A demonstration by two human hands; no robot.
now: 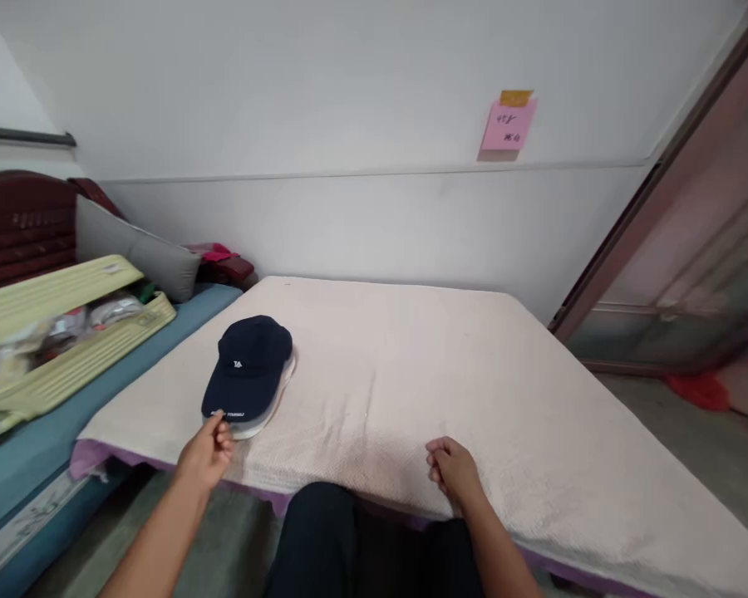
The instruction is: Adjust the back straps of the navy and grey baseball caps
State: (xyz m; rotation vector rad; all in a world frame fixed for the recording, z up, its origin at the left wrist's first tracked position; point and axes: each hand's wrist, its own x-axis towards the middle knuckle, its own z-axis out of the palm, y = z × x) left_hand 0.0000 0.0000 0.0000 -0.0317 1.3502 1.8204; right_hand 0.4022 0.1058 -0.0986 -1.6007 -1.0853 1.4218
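A navy baseball cap with a small white logo and white lettering along its brim lies on the left part of the cloth-covered table. Beneath it, a white cap peeks out at the right and front edges. My left hand pinches the front of the navy brim between thumb and fingers. Over the table's near edge, my right hand is loosely closed with the fingers curled, and nothing shows in it.
To the left, an open pale-yellow container with plastic-wrapped items sits on a blue mattress, near a grey cushion. A pink note is taped to the white wall. A framed glass panel stands at right.
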